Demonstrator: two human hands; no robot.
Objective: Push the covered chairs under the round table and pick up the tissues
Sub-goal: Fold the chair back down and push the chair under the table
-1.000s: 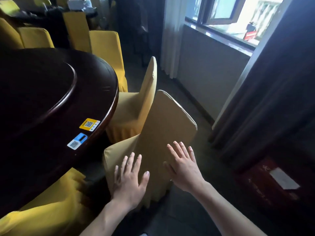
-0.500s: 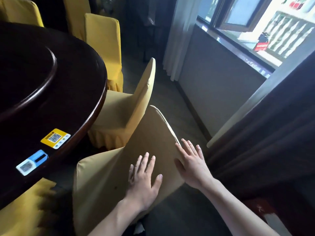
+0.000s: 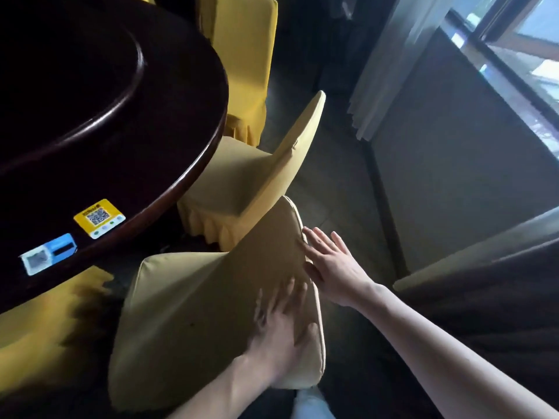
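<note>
A chair in a tan-yellow cover (image 3: 193,313) stands right below me, its back facing me. My left hand (image 3: 281,331) lies flat on the chair's back, fingers spread and blurred. My right hand (image 3: 329,267) is open, its fingertips touching the back's right edge. The dark round table (image 3: 169,164) fills the upper left, with two stickers near its rim. A second covered chair (image 3: 242,182) stands just beyond, seat partly under the rim. A third yellow chair (image 3: 242,62) is farther back. No tissues are in view.
Another yellow-covered seat (image 3: 39,334) shows at the lower left under the table's rim. A wall with a window (image 3: 514,46) and pale curtain (image 3: 390,68) runs along the right. A dark curtain (image 3: 499,297) hangs at the right near my arm. Bare floor lies between chairs and wall.
The near chair has moved closer to the table and now sits lower in my view. Both hands have stayed on its back, the left one sliding toward the right edge.
</note>
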